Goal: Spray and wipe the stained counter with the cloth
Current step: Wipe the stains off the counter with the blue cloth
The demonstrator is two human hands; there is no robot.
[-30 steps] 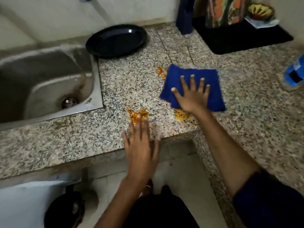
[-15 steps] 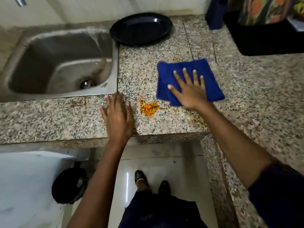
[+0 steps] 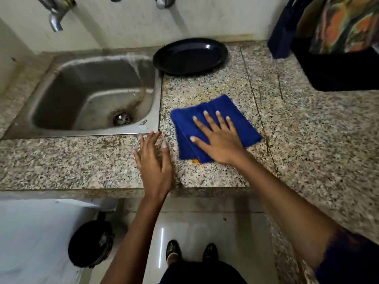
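Observation:
A folded blue cloth lies flat on the speckled granite counter, just right of the sink. My right hand presses down on it with fingers spread. A small bit of orange stain peeks out at the cloth's near edge; faint yellowish smears show beyond its far edge. My left hand rests flat on the counter near the front edge, beside the cloth, holding nothing. No spray bottle is in view.
A steel sink sits at the left with taps above. A black plate lies at the back. A black tray with a patterned item stands at the back right. The counter turns an L-corner on the right.
My right hand has slid the cloth left and toward me over the orange stain, which is now mostly covered. My left hand stays flat on the counter next to it.

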